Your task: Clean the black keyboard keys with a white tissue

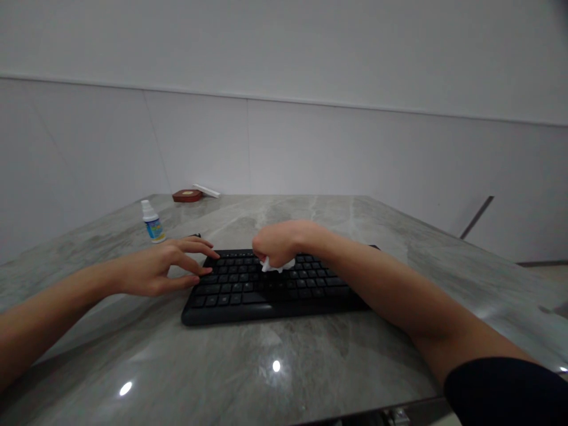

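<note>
A black keyboard [266, 310] lies on the grey marble-look table. My left hand [164, 267] rests at its left end, fingers spread, with the fingertips touching the edge and the leftmost keys. Over the upper middle keys is my right hand [279, 242], closed around a crumpled white tissue [279, 266] that pokes out below the fingers against the keys. My right forearm crosses above the right part of the keyboard and hides many keys there.
Beyond my left hand stands a white spray bottle [153, 222] with a blue label. A reddish-brown box [187, 196] and a white flat object [206, 190] lie at the table's far edge by the wall. A small dark item [195, 235] shows partly behind my left hand.
</note>
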Available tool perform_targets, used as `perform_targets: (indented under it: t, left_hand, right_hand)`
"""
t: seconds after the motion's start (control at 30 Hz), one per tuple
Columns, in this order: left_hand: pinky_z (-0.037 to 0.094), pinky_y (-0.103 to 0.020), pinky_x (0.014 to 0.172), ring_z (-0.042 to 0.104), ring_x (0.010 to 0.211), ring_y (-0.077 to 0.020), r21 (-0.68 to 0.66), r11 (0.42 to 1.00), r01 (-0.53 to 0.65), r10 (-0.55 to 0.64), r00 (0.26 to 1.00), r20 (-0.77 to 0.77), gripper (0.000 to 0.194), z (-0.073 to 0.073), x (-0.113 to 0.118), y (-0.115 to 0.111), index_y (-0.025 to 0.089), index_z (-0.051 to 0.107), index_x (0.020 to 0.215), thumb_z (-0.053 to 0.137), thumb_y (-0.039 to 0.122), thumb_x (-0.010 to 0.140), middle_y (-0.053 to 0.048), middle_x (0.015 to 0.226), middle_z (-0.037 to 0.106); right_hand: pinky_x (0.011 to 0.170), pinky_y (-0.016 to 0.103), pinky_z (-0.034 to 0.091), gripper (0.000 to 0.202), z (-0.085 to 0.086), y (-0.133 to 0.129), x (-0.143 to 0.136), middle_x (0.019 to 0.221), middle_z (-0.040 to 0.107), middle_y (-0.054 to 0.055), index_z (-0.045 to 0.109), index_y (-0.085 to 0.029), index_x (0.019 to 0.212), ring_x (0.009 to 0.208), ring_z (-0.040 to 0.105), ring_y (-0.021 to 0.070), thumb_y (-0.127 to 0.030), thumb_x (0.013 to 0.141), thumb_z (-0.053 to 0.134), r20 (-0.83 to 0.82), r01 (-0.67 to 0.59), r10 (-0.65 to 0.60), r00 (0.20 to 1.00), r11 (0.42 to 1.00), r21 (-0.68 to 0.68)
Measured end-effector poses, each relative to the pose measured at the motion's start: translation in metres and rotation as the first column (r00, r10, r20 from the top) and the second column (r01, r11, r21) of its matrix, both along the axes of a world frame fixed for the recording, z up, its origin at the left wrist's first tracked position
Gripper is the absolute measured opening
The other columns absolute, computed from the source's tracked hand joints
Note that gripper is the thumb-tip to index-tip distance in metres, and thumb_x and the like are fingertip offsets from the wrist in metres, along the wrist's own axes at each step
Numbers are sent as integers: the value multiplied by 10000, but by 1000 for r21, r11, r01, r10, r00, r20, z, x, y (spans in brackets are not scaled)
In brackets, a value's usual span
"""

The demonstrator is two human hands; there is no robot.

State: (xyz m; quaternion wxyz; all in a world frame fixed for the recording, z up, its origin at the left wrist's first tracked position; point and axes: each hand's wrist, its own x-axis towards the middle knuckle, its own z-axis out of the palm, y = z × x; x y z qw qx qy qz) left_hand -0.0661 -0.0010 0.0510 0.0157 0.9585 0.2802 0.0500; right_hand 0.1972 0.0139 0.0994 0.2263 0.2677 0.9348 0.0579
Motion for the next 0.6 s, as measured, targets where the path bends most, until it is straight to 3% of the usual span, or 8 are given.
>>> perform_targets:
  t: [0.1,0.27,0.43,0.53,0.6]
  left_hand:
    - [442,-476,1036,500,1251,-282,4,1000,11,-11,1000,-18,296,0,0,0,339,682,1148,539,243,909,-37,1326,570]
    - [439,-474,1038,521,1225,-278,-1,1000,11,-12,1000,-14,293,1,1,-1,338,686,1142,544,239,905,-37,1324,571]
    - [426,-489,1049,526,1219,-275,7,1000,9,-9,1000,-23,295,0,1,0,342,683,1147,543,243,906,-39,1324,568]
    - [428,-477,1050,528,1217,-270,10,1000,5,-5,1000,-31,295,-1,0,0,344,679,1153,542,249,911,-43,1329,563]
    - [429,-468,1052,524,1222,-265,10,1000,3,-3,999,-36,294,-1,0,0,346,677,1157,533,256,918,-42,1332,560]
  right_hand:
    - [580,284,365,301,-1,3,0,884,711,139,727,-73,978,708,592,188,-123,733,561,-7,25,-25,1000,999,-29]
    - [566,273,338,309,-5,11,9,874,711,114,730,-96,957,661,555,159,-119,709,547,-96,-55,52,994,998,-37]
    - [553,263,333,272,-13,18,25,806,703,90,729,-105,890,607,525,141,-133,696,541,-106,50,-60,992,994,-96]
    - [627,253,362,290,-20,19,35,871,707,90,710,-112,962,690,549,143,-126,735,531,-292,-76,51,955,994,-75]
    - [667,251,375,312,-22,16,41,908,711,94,702,-110,997,732,564,148,-105,741,523,-332,-114,83,939,991,-74]
